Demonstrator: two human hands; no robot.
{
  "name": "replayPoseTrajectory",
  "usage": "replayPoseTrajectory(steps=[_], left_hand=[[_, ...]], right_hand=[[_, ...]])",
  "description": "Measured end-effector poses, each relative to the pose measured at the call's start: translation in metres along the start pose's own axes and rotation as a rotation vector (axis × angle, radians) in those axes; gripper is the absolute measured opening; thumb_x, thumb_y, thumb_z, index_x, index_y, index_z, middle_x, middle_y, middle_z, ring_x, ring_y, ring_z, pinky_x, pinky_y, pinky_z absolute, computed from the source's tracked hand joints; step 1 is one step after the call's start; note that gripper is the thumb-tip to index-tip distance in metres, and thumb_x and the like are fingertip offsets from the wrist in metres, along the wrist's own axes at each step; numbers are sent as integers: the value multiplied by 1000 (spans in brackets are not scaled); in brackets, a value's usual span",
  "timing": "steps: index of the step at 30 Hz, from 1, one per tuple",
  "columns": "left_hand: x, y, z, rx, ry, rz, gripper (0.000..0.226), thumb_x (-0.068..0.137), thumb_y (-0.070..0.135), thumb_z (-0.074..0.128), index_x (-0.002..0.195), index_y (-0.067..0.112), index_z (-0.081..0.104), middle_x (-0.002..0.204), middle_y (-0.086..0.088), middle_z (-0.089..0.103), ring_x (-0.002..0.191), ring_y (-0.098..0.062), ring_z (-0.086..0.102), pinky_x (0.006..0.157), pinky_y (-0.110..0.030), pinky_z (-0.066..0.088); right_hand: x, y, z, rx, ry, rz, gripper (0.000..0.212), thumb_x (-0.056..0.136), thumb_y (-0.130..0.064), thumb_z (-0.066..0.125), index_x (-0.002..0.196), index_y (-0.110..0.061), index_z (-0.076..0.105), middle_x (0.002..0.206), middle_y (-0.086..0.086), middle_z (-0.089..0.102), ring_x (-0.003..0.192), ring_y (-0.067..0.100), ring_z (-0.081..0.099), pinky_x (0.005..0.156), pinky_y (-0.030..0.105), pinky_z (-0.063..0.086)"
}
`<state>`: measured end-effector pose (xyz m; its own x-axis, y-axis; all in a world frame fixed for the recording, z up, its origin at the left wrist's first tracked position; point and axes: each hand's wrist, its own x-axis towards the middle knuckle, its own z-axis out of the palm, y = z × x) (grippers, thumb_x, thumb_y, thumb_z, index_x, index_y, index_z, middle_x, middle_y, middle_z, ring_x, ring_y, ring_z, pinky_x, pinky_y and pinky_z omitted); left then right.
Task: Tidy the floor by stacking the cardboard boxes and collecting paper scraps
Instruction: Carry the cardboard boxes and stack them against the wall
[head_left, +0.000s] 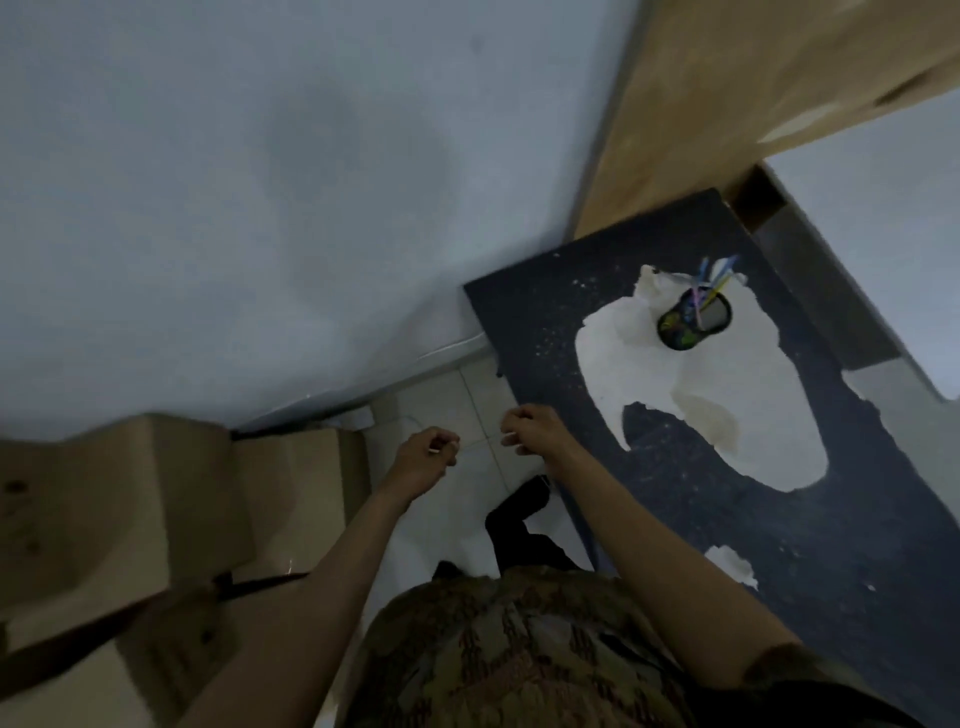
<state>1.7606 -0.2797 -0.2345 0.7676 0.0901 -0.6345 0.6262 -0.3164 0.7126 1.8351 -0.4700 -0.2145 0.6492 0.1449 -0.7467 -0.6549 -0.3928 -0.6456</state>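
Cardboard boxes (156, 519) left | dark table (649, 493) right w/ paper (727, 395) | both hands (423, 454) pinch small scraps

Both hands are held out in front of the body above the pale tiled floor (483, 400). The left hand (423, 457) and the right hand (530, 428) each have curled fingers pinching a small pale scrap; what it is cannot be told. Cardboard boxes (130, 514) stand stacked at the left against the wall (260, 182). At the right, a dark counter (779, 493) carries torn white paper (727, 395) and a dark cup (694, 322) holding coloured sticks.
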Motion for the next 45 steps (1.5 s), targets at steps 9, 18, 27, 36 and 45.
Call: replayPoseTrajectory(steps=[9,18,27,36,45], left_hand=[[-128,-119,-26,-301,257,-126,13,100,20,54,108,16,64,101,-1,66,87,-13,65,70,-21,51],[-244,-216,-29,-610,589,-252,18,100,17,53,113,8,62,103,-8,66,86,-14,63,68,-20,51],[-323,-255,-15,-879,1014,-361,14,99,18,56,106,11,65,101,-7,67,83,-14,64,69,-26,52],[-353,-251,33,-1072,1196,-490,20,99,23,56,112,10,65,104,-5,69,90,-13,68,72,-23,53],[-374,-241,93,-1274,1366,-558,19,97,22,57,110,12,67,105,-5,69,91,-15,69,71,-23,52]], right_hand=[[-66,37,109,-228,-220,-18,18,93,-14,61,107,-3,66,91,6,67,73,14,67,55,18,48],[-121,60,218,-540,-439,-108,19,92,-14,59,105,0,65,92,9,68,78,17,68,58,22,47],[-159,59,303,-871,-730,-214,17,96,-15,56,105,-5,65,93,6,67,78,15,66,60,22,48],[-180,69,341,-988,-916,-213,11,97,-14,56,88,-15,63,87,5,67,74,15,65,57,20,46],[-198,124,350,-1162,-1083,-108,7,96,-9,55,93,-11,61,80,3,62,63,9,62,51,17,44]])
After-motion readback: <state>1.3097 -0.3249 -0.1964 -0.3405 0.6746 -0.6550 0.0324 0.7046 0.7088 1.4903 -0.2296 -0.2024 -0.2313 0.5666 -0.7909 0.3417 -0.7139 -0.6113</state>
